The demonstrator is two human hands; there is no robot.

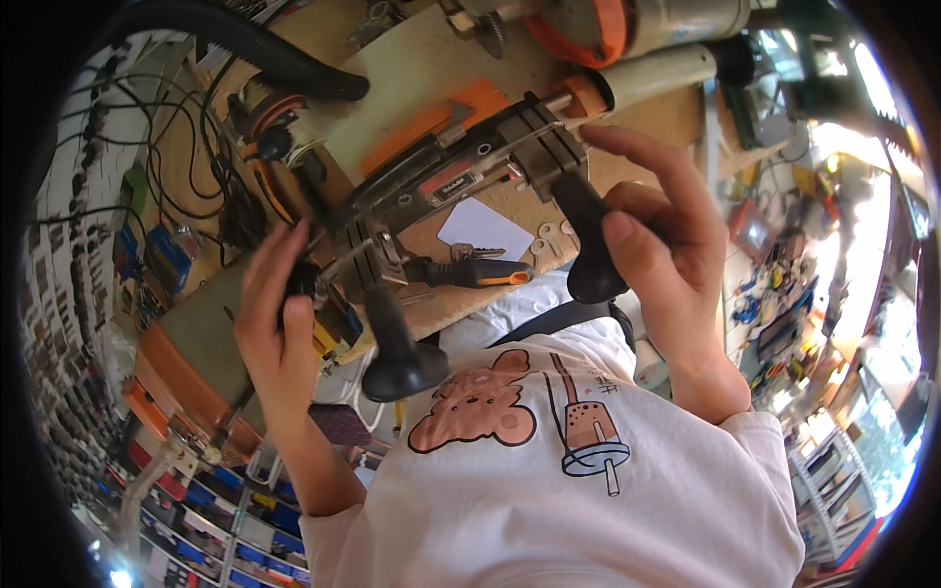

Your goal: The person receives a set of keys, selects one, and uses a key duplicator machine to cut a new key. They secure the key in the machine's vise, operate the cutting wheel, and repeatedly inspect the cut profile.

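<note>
A long dark metal device (446, 186) with a clamp-like block near each end lies across the middle of the view, above the bench edge. Two black flared handles hang from it, a left handle (397, 343) and a right handle (593, 245). My left hand (272, 328) is closed around its left end, at a black knob (306, 279). At the other end, my right hand (667, 230) has its index finger stretched to the right clamp block (544, 157), its thumb by the right handle and its other fingers curled. Part of that grip is hidden.
On the wooden bench (431, 304) lie a white paper (485, 230), a black-and-orange handled tool (480, 272) and several small metal keys (554, 235). A black corrugated hose (255, 54) and loose cables (186, 127) are at far left. A large cylindrical machine (676, 24) stands at far right.
</note>
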